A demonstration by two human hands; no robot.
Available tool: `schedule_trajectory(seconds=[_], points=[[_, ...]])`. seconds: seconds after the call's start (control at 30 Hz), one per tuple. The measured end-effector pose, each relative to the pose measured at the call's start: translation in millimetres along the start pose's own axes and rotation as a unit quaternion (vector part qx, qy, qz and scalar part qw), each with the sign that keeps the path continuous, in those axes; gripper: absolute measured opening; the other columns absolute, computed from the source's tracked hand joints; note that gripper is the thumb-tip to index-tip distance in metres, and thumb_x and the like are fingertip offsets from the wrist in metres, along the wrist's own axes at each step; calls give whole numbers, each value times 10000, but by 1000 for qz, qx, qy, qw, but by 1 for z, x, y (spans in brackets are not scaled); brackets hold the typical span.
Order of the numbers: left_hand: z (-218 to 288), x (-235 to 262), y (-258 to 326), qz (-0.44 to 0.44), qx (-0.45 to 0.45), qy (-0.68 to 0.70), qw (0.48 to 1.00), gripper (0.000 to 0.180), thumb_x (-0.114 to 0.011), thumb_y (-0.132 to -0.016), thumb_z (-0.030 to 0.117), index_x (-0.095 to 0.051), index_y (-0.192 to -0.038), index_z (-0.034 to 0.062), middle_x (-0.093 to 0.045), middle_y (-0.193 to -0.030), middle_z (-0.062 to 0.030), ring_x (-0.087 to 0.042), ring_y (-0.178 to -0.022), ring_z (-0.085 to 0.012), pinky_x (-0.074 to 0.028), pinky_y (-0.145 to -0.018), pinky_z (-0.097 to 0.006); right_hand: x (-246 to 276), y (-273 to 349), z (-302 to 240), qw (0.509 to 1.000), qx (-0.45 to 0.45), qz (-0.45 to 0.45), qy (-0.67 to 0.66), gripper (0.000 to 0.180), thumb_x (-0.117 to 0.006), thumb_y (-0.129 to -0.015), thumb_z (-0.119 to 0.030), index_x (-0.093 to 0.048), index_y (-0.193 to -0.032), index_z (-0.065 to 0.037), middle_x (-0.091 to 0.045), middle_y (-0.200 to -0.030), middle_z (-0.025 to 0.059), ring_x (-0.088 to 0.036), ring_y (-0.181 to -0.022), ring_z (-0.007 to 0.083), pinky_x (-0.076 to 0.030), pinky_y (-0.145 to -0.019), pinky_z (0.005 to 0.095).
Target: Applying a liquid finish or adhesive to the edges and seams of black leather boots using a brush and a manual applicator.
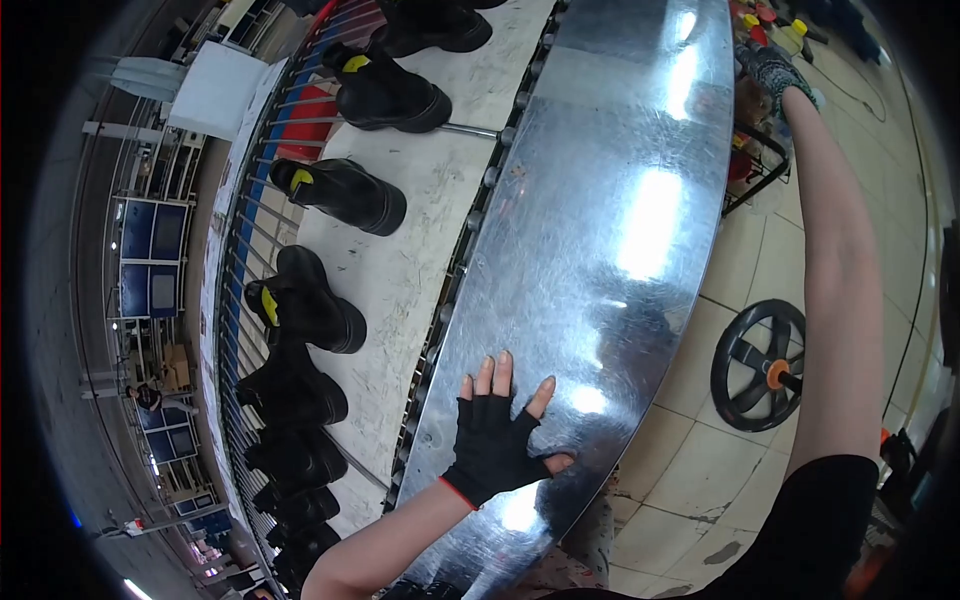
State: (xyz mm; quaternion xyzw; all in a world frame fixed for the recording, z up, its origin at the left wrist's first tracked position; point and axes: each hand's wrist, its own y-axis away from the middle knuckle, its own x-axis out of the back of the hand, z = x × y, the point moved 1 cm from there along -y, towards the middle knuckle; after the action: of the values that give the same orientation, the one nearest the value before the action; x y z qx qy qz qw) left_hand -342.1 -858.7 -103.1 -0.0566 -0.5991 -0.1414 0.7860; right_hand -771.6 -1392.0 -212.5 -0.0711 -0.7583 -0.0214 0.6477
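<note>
My left hand [497, 440], in a black fingerless glove with red trim, lies flat on the shiny metal tabletop [585, 200] with its fingers spread. Nothing is in it. At the upper right, my right arm stretches far out past the table's edge. My right hand [772, 78], in a grey patterned glove, is close to red and yellow items [790, 38] beside a dark metal frame [762, 165]; its fingers are too small and unclear to read. Left of the table, black shoes [343, 195] with yellow-green tabs stand along a pale conveyor belt [425, 215].
A row of dark rollers [455, 270] runs between belt and tabletop. Metal rods [250, 240] line the belt's far side. A black handwheel [760, 365] with an orange hub stands over the tiled floor [665, 465] at the right. A white box [218, 88] is at the upper left.
</note>
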Motion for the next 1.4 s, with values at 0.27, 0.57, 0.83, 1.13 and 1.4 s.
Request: schedule_trajectory(seconds=[0.27,0.57,0.83,1.13,1.4], points=[[-2,8,5,-9,26,-22,999,873,-594,-676,709,-409,-1386,235,-224,-1434,-302,-264,-1286,-467,-213,-984,-616,36,59,-80,991,-36,-115,64,515,-455,-861,-446,-509,-1296,-174,-493,-1329,150,-499,-1194,334,-406,-978,435],[1,6,7,-6,12,-24,1000,889,-577,-676,731,-454,-1344,157,-249,-1413,-340,-279,-1291,-477,-189,-1017,-598,63,63,-79,996,-35,-36,72,465,-456,-885,-414,-561,-1222,-113,-547,-1232,206,-524,-1142,349,-424,-941,435],[2,7,4,5,-1,-17,1000,882,-562,-688,728,-445,-1351,158,-232,-1430,-325,-278,-1292,-477,-202,-1011,-601,127,67,0,924,67,374,-31,394,-410,-916,-343,-592,-1143,-77,-604,-1115,198,-569,-1033,371,-463,-849,432],[-3,-1,19,24,-12,-14,1000,839,-623,-736,592,-338,-1417,194,-103,-1484,-283,-128,-1367,-450,-113,-1077,-575,163,362,-94,489,-146,209,-834,338,-452,-949,-241,-551,-1174,-9,-587,-1146,117,-609,-990,227,-526,-835,359],[69,134,70,-180,32,781,597,543,-524,-865,288,-389,-1356,101,-497,-1308,-148,-495,-1179,-239,-405,-969,-344,242,638,-195,483,-99,26,-870,337,-511,-860,-96,-508,-1184,-4,-600,-1051,109,-600,-966,246,-495,-826,327]])
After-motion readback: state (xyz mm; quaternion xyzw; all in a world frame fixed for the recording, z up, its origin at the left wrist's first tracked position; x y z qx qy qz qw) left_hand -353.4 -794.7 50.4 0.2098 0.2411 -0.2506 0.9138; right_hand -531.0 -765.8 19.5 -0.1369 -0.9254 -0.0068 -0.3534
